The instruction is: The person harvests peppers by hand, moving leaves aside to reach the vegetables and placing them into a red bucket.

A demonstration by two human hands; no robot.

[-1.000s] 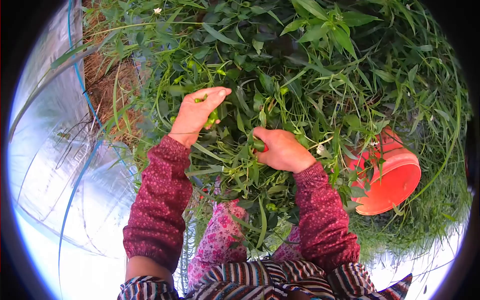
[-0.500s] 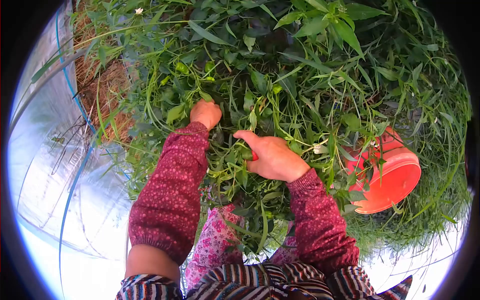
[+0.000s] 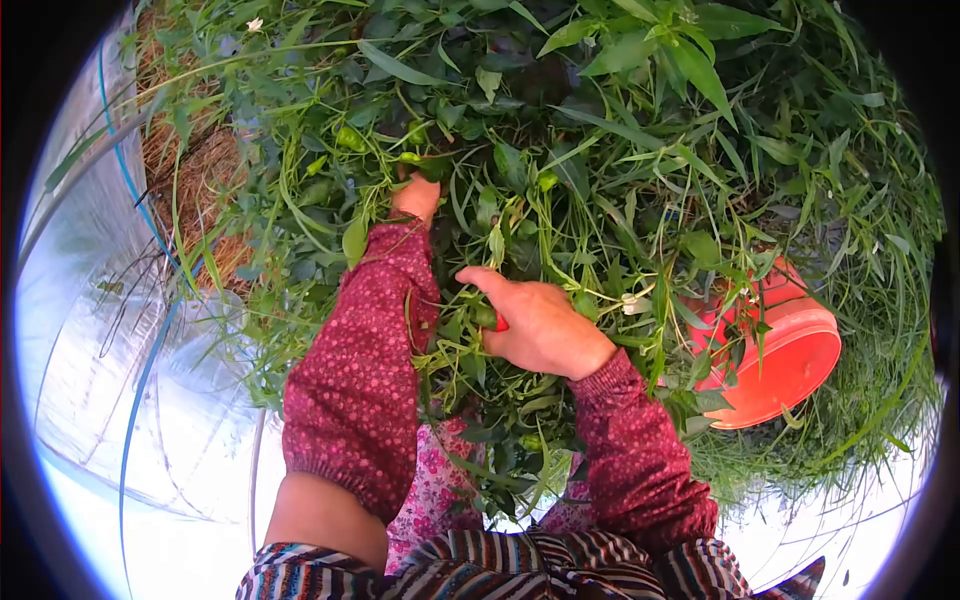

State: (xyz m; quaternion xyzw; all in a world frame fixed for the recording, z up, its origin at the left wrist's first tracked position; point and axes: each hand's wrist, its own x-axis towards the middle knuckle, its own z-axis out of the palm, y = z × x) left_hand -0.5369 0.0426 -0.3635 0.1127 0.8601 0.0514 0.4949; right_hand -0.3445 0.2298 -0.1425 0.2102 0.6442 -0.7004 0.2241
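Observation:
My left hand (image 3: 416, 197) reaches into the leafy pepper plants (image 3: 510, 160), and its fingers are hidden under leaves. Close above it hang green peppers (image 3: 350, 138). Lower and to the right, my right hand (image 3: 548, 326) is closed around peppers, a green one (image 3: 484, 317) and a bit of red showing at the palm. Its thumb points out to the left, and its other fingers are mostly out of sight beneath the hand. Another small green pepper (image 3: 547, 180) hangs among the stems above my right hand.
A red bucket (image 3: 812, 335) leans on its side in the grass at right, mouth toward me, partly covered by stems. Plastic sheeting (image 3: 90, 340) and a blue line (image 3: 140, 400) run down the left. Dry brown straw (image 3: 195, 160) lies at upper left.
My left hand has moved up and deeper into the foliage, its fingers now more covered. My right hand has shifted slightly down and left, still holding the peppers.

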